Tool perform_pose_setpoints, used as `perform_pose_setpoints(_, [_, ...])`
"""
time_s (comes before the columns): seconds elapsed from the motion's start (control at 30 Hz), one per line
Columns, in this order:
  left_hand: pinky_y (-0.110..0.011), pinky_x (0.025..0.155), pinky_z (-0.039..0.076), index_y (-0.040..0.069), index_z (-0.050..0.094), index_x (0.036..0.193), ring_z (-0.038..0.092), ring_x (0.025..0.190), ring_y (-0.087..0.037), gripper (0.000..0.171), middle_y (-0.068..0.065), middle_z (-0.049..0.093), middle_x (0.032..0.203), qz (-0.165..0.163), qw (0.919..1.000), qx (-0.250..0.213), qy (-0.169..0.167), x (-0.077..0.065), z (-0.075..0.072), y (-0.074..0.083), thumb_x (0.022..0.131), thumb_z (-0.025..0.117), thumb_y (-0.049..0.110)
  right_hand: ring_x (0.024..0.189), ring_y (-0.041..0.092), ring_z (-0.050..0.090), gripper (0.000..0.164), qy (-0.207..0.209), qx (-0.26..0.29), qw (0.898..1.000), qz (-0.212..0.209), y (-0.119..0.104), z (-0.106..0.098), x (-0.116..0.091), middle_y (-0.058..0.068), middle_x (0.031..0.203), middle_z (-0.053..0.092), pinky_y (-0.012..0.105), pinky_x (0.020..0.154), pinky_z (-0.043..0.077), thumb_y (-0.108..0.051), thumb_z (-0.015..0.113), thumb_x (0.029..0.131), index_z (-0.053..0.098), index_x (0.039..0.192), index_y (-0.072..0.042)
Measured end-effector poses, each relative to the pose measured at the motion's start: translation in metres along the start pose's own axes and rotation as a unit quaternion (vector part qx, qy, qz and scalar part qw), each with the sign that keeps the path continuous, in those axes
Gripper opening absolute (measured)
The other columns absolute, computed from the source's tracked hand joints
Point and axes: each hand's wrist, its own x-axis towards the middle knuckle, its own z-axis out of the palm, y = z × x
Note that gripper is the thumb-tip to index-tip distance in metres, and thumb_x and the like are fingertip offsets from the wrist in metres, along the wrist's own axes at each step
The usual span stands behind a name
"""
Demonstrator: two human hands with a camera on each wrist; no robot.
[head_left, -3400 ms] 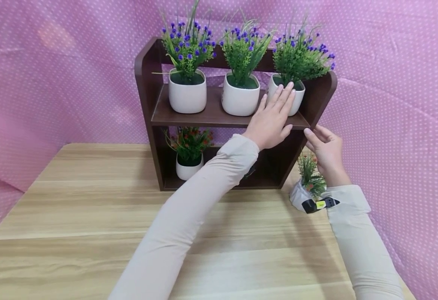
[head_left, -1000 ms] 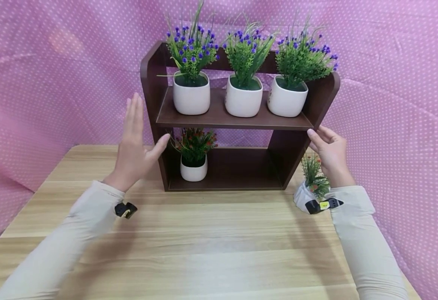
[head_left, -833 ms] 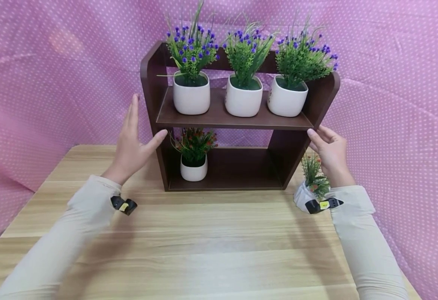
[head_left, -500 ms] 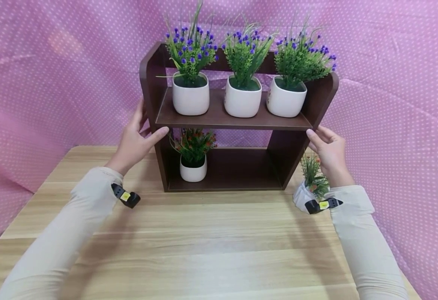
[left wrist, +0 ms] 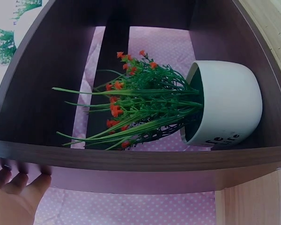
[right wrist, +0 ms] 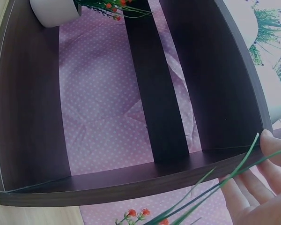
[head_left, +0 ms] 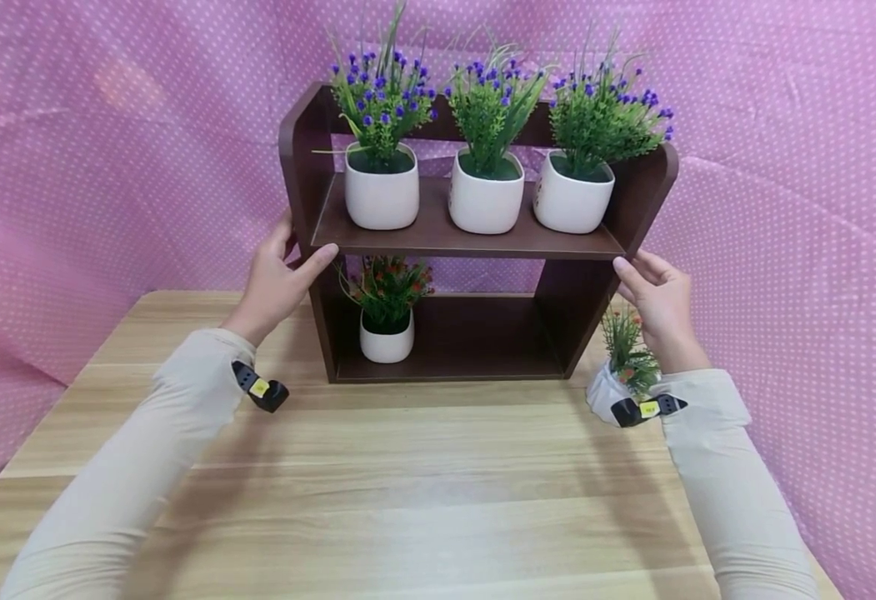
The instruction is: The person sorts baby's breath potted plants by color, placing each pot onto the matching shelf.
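A dark brown two-tier shelf [head_left: 475, 342] stands on the table. My left hand [head_left: 268, 287] grips its left side panel, thumb at the front edge by the upper board and fingers along the outside. On the opposite panel, my right hand [head_left: 663, 312] holds the same height, thumb in front, fingers outside. Three white pots with purple-flowered plants line the upper board: left pot [head_left: 382, 192], middle pot [head_left: 486, 196], right pot [head_left: 573, 196]. Below at left sits a white pot [left wrist: 229, 103] with orange-red flowers and dark lettering.
A small grey-white pot [head_left: 604, 393] with a grassy, orange-flowered plant stands on the wooden table [head_left: 438, 483], just right of the shelf beneath my right hand. Pink dotted cloth [head_left: 145, 183] hangs behind and at both sides.
My left hand has left the right pot on the upper board, swung over to the shelf's left side with fingers spread, and taken hold of that panel. My right hand has stayed in place.
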Motion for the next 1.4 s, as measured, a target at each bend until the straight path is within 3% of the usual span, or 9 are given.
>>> perform_pose_setpoints(0.23, [-0.042, 0.104, 0.043, 0.003, 0.034, 0.148, 0.045, 0.130, -0.028, 0.063, -0.019, 0.045, 0.143, 0.006, 1.0000, -0.004, -0.004, 0.000, 0.000, 0.001, 0.093, 0.063, 0.011, 0.084, 0.004, 0.067, 0.064, -0.043, -0.019, 0.999, -0.009, -0.008, -0.005, -0.002, -0.008, 0.091, 0.069, 0.018, 0.077, 0.055, -0.010, 0.071, 0.086, 0.041, 0.137, 0.014])
perform_pose_setpoints(0.4, [-0.045, 0.106, 0.041, -0.001, 0.035, 0.145, 0.046, 0.128, -0.030, 0.061, -0.021, 0.046, 0.141, 0.017, 0.9998, -0.009, -0.002, 0.000, 0.000, 0.001, 0.091, 0.063, 0.005, 0.090, 0.003, 0.067, 0.059, -0.067, -0.040, 0.997, -0.016, -0.012, -0.018, -0.011, -0.008, 0.099, 0.069, 0.018, 0.082, 0.053, -0.012, 0.071, 0.087, 0.046, 0.137, 0.008])
perform_pose_setpoints(0.57, [-0.046, 0.107, 0.040, -0.001, 0.033, 0.146, 0.045, 0.130, -0.031, 0.063, -0.021, 0.044, 0.143, 0.013, 0.9999, -0.009, -0.002, 0.000, 0.001, 0.001, 0.091, 0.063, 0.006, 0.097, -0.001, 0.063, 0.053, -0.074, -0.079, 0.993, -0.041, -0.015, -0.039, -0.025, -0.012, 0.107, 0.068, 0.013, 0.081, 0.052, -0.012, 0.069, 0.089, 0.049, 0.135, 0.003])
perform_pose_setpoints(0.8, [-0.043, 0.107, 0.040, 0.000, 0.032, 0.147, 0.045, 0.131, -0.030, 0.067, -0.020, 0.043, 0.144, -0.002, 0.9998, -0.018, 0.009, 0.000, 0.001, 0.000, 0.090, 0.065, 0.007, 0.102, -0.001, 0.061, 0.056, -0.078, -0.099, 0.990, -0.058, -0.015, -0.075, -0.045, -0.011, 0.114, 0.066, 0.011, 0.085, 0.048, -0.010, 0.062, 0.093, 0.039, 0.142, 0.002])
perform_pose_setpoints(0.93, [-0.041, 0.107, 0.041, 0.001, 0.033, 0.148, 0.045, 0.130, -0.029, 0.067, -0.020, 0.044, 0.143, -0.005, 0.9995, -0.028, 0.016, -0.001, 0.001, -0.001, 0.090, 0.065, 0.008, 0.104, -0.006, 0.058, 0.061, -0.080, -0.134, 0.987, -0.041, -0.011, -0.098, -0.055, -0.006, 0.129, 0.060, 0.008, 0.086, 0.046, -0.014, 0.059, 0.095, 0.031, 0.148, -0.003])
perform_pose_setpoints(1.13, [-0.042, 0.107, 0.040, 0.003, 0.033, 0.148, 0.045, 0.131, -0.030, 0.066, -0.020, 0.044, 0.143, -0.005, 0.9996, -0.025, 0.016, -0.002, 0.000, 0.001, 0.090, 0.065, 0.010, 0.110, -0.012, 0.051, 0.064, -0.072, -0.224, 0.972, 0.000, 0.004, -0.131, -0.072, -0.002, 0.149, 0.042, 0.002, 0.085, 0.043, -0.022, 0.057, 0.097, 0.025, 0.152, -0.013])
perform_pose_setpoints(1.4, [-0.045, 0.108, 0.039, 0.000, 0.032, 0.148, 0.045, 0.131, -0.029, 0.067, -0.019, 0.044, 0.143, -0.010, 0.9997, -0.016, 0.015, -0.001, 0.000, 0.000, 0.090, 0.066, 0.008, 0.130, -0.005, 0.038, 0.066, -0.044, -0.185, 0.981, 0.041, 0.029, -0.162, -0.097, 0.000, 0.156, 0.027, 0.003, 0.096, 0.034, -0.023, 0.057, 0.097, 0.022, 0.153, -0.017])
